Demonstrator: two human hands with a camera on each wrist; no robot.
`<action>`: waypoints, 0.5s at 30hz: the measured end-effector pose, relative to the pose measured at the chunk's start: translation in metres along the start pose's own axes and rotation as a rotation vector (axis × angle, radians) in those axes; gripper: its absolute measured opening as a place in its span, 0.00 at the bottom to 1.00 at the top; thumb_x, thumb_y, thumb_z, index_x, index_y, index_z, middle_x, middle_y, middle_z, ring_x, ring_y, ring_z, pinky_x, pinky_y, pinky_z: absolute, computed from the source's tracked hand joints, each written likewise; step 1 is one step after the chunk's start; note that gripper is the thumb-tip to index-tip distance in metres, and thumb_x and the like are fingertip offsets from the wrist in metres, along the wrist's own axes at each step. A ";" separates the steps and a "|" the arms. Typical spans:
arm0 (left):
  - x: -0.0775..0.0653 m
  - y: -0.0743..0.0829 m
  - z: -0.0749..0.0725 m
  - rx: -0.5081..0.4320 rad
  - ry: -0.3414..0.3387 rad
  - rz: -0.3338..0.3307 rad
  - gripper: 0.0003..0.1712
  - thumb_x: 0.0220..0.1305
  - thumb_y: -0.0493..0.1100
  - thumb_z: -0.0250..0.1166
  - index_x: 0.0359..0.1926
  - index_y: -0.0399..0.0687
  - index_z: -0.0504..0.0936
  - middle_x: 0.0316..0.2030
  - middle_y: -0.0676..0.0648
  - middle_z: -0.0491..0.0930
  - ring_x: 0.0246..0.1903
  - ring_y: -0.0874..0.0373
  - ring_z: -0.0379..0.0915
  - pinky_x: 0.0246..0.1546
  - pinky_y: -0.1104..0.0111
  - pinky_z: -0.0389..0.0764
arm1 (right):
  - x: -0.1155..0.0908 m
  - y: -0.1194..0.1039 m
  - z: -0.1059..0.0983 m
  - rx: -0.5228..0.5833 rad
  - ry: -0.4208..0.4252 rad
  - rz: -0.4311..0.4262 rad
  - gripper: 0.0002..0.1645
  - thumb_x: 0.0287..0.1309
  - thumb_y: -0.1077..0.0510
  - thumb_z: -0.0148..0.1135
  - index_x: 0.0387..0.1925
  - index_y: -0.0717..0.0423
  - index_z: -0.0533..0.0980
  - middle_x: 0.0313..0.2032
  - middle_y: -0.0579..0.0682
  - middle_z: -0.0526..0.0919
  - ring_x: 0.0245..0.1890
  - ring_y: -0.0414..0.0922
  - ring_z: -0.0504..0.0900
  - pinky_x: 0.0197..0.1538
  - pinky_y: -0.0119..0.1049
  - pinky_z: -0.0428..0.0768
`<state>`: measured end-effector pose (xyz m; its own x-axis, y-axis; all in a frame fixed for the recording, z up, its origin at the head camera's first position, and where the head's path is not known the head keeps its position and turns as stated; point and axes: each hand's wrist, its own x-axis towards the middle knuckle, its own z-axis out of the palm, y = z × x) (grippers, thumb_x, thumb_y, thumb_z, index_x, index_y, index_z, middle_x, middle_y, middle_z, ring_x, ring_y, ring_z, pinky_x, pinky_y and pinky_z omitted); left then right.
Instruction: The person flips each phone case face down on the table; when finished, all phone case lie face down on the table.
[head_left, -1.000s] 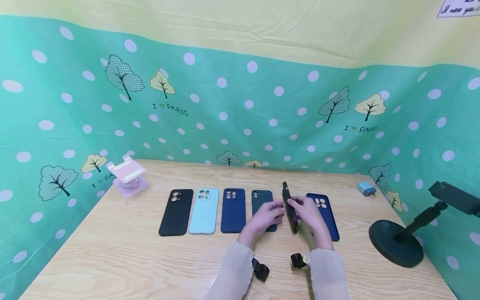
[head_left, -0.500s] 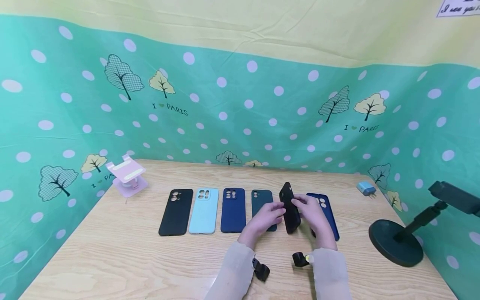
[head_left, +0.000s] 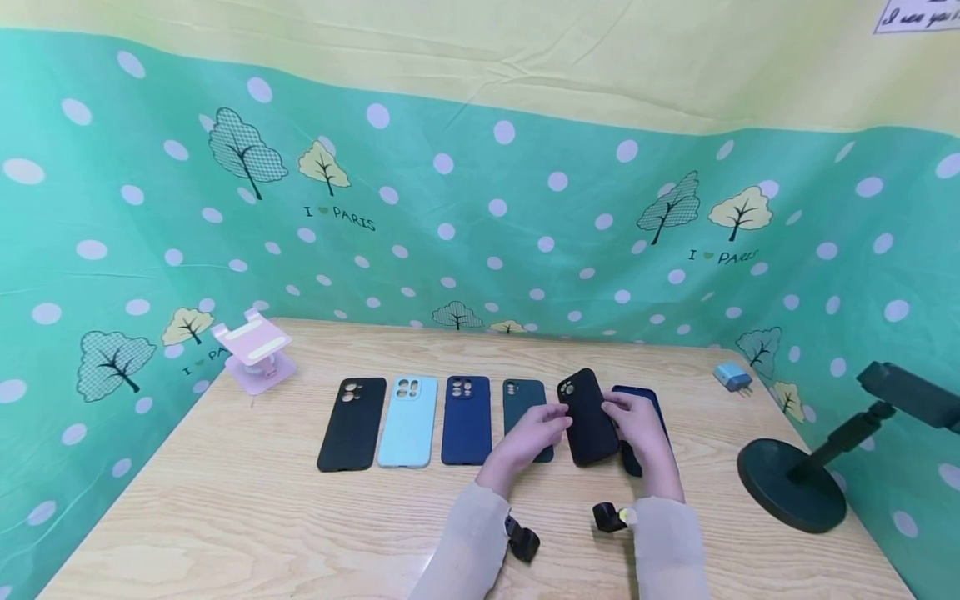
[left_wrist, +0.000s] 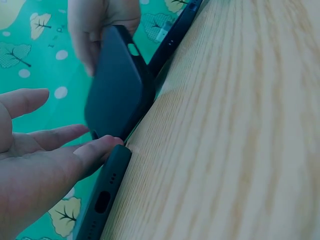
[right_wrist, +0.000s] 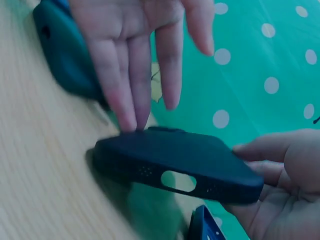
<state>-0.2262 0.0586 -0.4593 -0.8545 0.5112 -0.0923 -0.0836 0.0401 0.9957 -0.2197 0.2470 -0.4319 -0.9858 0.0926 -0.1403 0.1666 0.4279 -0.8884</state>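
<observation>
A black phone case (head_left: 588,417) with camera cutouts is raised at a slant, its back facing up. At its right edge, my right hand (head_left: 637,425) pinches it, thumb above and fingers underneath in the right wrist view. My left hand (head_left: 528,433) has its fingers stretched out, the tips right at the left edge of the case. Under that hand lies a dark green phone case (head_left: 525,393), partly covered. Beyond the raised case, a navy phone case (left_wrist: 172,42) lies on the table, mostly hidden by my right hand in the head view.
To the left, a navy case (head_left: 467,425), a light blue case (head_left: 408,425) and a black case (head_left: 352,425) lie in a row. A pink phone stand (head_left: 258,354) stands back left. A blue charger plug (head_left: 732,377) and black stand (head_left: 795,487) are at right.
The black case has turned from nearly edge-on to showing its back, leaning over to the right. My right hand has moved right with it; my left hand has barely moved.
</observation>
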 end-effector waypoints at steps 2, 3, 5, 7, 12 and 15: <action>0.000 0.000 0.000 0.010 0.000 0.001 0.29 0.73 0.42 0.50 0.68 0.28 0.62 0.67 0.32 0.65 0.66 0.40 0.65 0.67 0.50 0.67 | 0.001 0.002 -0.001 -0.070 0.040 0.007 0.24 0.70 0.62 0.49 0.62 0.71 0.69 0.60 0.72 0.73 0.54 0.57 0.79 0.46 0.43 0.86; 0.000 0.001 0.000 0.014 0.001 0.000 0.29 0.73 0.42 0.50 0.68 0.28 0.62 0.67 0.32 0.65 0.66 0.39 0.65 0.67 0.50 0.67 | 0.001 0.003 -0.001 -0.118 0.060 0.005 0.23 0.69 0.62 0.50 0.61 0.71 0.70 0.59 0.71 0.74 0.55 0.59 0.79 0.47 0.44 0.85; 0.000 0.001 0.000 0.028 0.004 -0.003 0.29 0.73 0.43 0.50 0.68 0.29 0.62 0.67 0.33 0.66 0.65 0.39 0.66 0.67 0.50 0.67 | 0.002 0.005 -0.001 -0.213 0.095 -0.008 0.22 0.68 0.61 0.51 0.58 0.70 0.73 0.57 0.71 0.75 0.56 0.61 0.76 0.53 0.49 0.82; 0.000 0.001 0.000 0.041 0.007 -0.003 0.29 0.73 0.43 0.51 0.68 0.30 0.63 0.67 0.33 0.66 0.65 0.39 0.67 0.67 0.49 0.68 | 0.002 0.006 -0.001 -0.297 0.117 -0.023 0.21 0.66 0.62 0.53 0.56 0.69 0.75 0.57 0.72 0.74 0.59 0.64 0.73 0.59 0.54 0.76; 0.000 0.001 -0.001 0.052 0.011 -0.003 0.28 0.73 0.43 0.51 0.68 0.31 0.63 0.67 0.33 0.66 0.65 0.40 0.66 0.68 0.50 0.67 | 0.003 0.004 0.002 -0.434 0.106 -0.037 0.20 0.66 0.62 0.53 0.55 0.72 0.75 0.60 0.73 0.71 0.67 0.67 0.62 0.69 0.60 0.63; 0.000 0.001 -0.001 0.043 0.013 -0.004 0.28 0.73 0.42 0.51 0.68 0.31 0.63 0.68 0.33 0.65 0.67 0.40 0.64 0.68 0.51 0.67 | 0.003 0.002 0.005 -0.473 0.078 -0.023 0.21 0.67 0.62 0.52 0.56 0.73 0.74 0.59 0.72 0.73 0.66 0.67 0.64 0.67 0.59 0.67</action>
<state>-0.2265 0.0581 -0.4579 -0.8607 0.5000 -0.0957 -0.0649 0.0787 0.9948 -0.2226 0.2440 -0.4361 -0.9877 0.1380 -0.0733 0.1545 0.7912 -0.5917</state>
